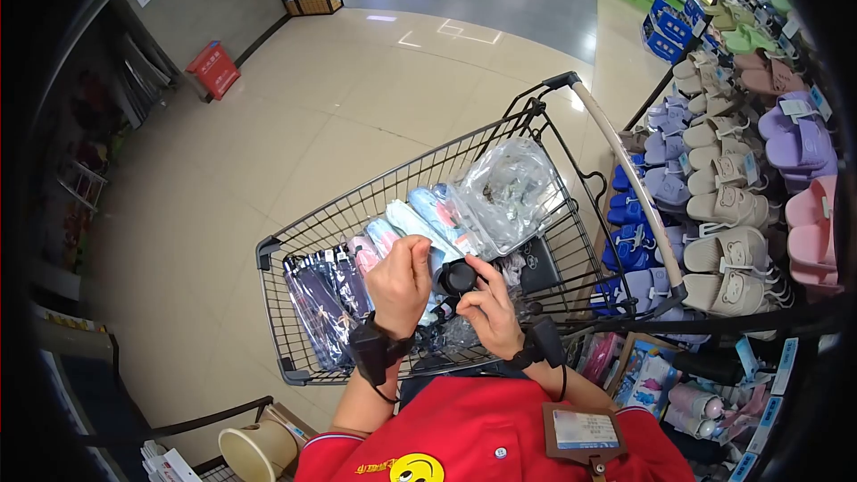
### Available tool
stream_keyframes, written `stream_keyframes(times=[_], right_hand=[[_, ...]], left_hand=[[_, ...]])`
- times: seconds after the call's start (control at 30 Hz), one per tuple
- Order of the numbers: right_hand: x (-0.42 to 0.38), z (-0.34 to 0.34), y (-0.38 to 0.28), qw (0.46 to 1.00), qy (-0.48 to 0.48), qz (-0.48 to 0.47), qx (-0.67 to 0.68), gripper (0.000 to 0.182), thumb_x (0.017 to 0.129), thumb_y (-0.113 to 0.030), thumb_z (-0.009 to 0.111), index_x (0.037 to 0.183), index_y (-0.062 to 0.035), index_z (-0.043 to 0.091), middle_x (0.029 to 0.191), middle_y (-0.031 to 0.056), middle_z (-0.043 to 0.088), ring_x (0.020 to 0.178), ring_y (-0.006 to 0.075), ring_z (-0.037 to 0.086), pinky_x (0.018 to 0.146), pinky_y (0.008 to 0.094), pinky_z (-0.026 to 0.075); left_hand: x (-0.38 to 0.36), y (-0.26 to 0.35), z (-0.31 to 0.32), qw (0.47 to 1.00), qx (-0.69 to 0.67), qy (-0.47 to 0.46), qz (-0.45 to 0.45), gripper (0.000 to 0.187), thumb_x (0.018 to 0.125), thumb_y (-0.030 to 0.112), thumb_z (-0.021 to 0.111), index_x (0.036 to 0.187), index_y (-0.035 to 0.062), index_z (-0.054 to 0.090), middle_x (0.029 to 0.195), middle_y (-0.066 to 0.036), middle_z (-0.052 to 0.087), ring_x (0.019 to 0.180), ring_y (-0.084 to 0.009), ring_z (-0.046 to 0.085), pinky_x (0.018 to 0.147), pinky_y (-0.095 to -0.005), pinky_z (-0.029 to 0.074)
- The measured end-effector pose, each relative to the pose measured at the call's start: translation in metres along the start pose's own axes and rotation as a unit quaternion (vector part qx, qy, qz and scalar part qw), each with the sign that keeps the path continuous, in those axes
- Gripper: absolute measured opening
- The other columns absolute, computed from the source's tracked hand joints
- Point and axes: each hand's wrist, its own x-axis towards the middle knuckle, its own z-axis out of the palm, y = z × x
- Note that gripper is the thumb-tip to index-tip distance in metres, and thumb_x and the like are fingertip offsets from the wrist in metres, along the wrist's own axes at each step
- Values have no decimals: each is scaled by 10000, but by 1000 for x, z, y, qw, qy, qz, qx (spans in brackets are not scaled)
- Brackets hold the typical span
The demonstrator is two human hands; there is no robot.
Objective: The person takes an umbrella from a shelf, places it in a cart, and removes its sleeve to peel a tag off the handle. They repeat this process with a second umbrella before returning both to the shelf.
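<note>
My left hand [399, 286] is closed in a fist above the shopping cart; whatever it may hold is hidden. Close by on its right, my right hand [491, 311] has curled fingers against a black round-ended object [460, 278], which looks like a handle end. Below both hands, the wire cart [357, 186] carries rolled, plastic-wrapped packages. Dark patterned packages [317, 312] lie at its left end, with a pink one [364, 253] and blue ones [435, 211] towards the middle. A crumpled clear plastic bag [509, 192] fills the cart's right part.
Racks of slippers [728, 250] stand along the right, close to the cart's handle [629, 170]. A shelf box with packaged goods [647, 379] is at lower right. A beige bucket [254, 453] sits at lower left. Tiled floor [295, 116] stretches ahead, with a red box [214, 70] by the wall.
</note>
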Motion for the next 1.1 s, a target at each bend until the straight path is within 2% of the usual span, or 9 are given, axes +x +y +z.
stream_keyframes(times=[0.07, 0.1, 0.17, 0.2, 0.27, 0.33, 0.5, 0.63, 1.1], right_hand=[[4, 1, 2, 999, 29, -1, -16, 69, 836, -58, 617, 877, -30, 568, 1337, 210, 370, 1157, 335, 448, 951, 397, 374], [6, 1, 3, 998, 55, -4, -32, 84, 807, -41, 644, 868, -25, 588, 1331, 200, 403, 1072, 310, 505, 875, 348, 423], [11, -3, 1, 998, 62, 14, -29, 85, 808, -42, 643, 868, -23, 587, 1329, 197, 409, 1055, 296, 514, 867, 339, 425], [13, -5, 1, 997, 66, 31, -26, 86, 808, -42, 643, 868, -20, 586, 1327, 195, 415, 1037, 282, 523, 860, 330, 426], [16, -6, 7, 996, 74, 39, -19, 79, 819, -60, 638, 864, -22, 586, 1345, 202, 410, 1098, 290, 514, 889, 332, 413], [18, -6, 12, 996, 74, 47, 5, 83, 833, -82, 630, 863, -20, 585, 1367, 212, 397, 1180, 313, 479, 932, 337, 389], [23, -6, 10, 989, 36, 88, 117, 85, 842, -96, 623, 848, -18, 588, 1427, 227, 311, 1301, 312, 354, 1022, 354, 302], [21, -7, 17, 963, -9, 99, 251, 73, 845, -91, 623, 852, -21, 602, 1482, 217, 182, 1344, 282, 273, 1039, 347, 268], [18, -6, 18, 981, -5, 73, 179, 53, 826, -49, 621, 862, -10, 615, 1469, 228, 214, 1344, 309, 279, 1029, 364, 291]], left_hand=[[-4, 0, -3, 998, -15, -37, -38, 98, 903, 98, 550, 913, 3, 575, 722, -77, 625, 581, -190, 612, 499, -288, 443], [-9, -5, -3, 977, -125, -87, -148, 117, 908, 99, 550, 960, -4, 570, 737, -59, 631, 615, -145, 610, 517, -273, 443], [-28, -23, -1, 871, -344, -161, -311, 225, 890, 52, 570, 1104, -19, 550, 855, -31, 644, 756, -57, 590, 610, -216, 460], [-33, -22, -2, 871, -343, -164, -310, 225, 890, 52, 570, 1104, -19, 550, 855, -31, 644, 756, -57, 590, 610, -216, 460], [-42, -19, -4, 719, -520, -206, -411, 310, 856, 6, 600, 1157, -20, 534, 921, -43, 637, 803, -68, 594, 687, -190, 471], [-56, -24, 1, 670, -557, -227, -434, 317, 832, -16, 619, 1140, -22, 543, 947, -48, 634, 840, -79, 596, 741, -194, 475], [-64, -15, 26, 754, -518, -102, -391, 153, 849, 15, 616, 995, 7, 572, 883, -26, 625, 769, -73, 575, 693, -196, 457], [-69, -12, 32, 819, -450, -79, -346, 153, 869, 23, 593, 1018, -8, 575, 911, -32, 624, 801, -64, 569, 709, -196, 460], [-76, -3, 35, 790, -514, -51, -331, 152, 864, -46, 560, 1010, -17, 528, 1011, -89, 605, 901, -121, 590, 795, -230, 481]])
